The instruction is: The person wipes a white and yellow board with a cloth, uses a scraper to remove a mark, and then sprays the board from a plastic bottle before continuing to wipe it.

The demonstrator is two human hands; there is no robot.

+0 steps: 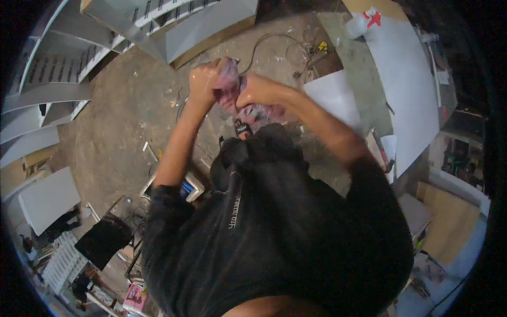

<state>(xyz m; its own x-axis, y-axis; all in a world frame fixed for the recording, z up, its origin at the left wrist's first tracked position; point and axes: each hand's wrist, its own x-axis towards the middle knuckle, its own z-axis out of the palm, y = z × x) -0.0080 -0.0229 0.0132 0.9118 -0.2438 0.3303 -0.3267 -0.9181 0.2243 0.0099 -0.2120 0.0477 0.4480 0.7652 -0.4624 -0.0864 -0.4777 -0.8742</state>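
Both my hands are raised in front of me and closed on a crumpled pink and purple cloth (248,113). My left hand (205,79) grips its upper left part, knuckles up. My right hand (253,91) is clenched on the cloth just to the right, touching the left hand. A loose end of the cloth hangs below my right wrist. My black shirt (274,227) fills the lower middle of the view and hides what lies under it.
A dusty concrete floor (121,132) lies below, strewn with wires and scraps. Grey cabinet panels and slotted frames (158,21) stand at the far left. A white board (406,84) with a spray bottle (362,22) is at the right. A small orange tool (243,130) lies on the floor.
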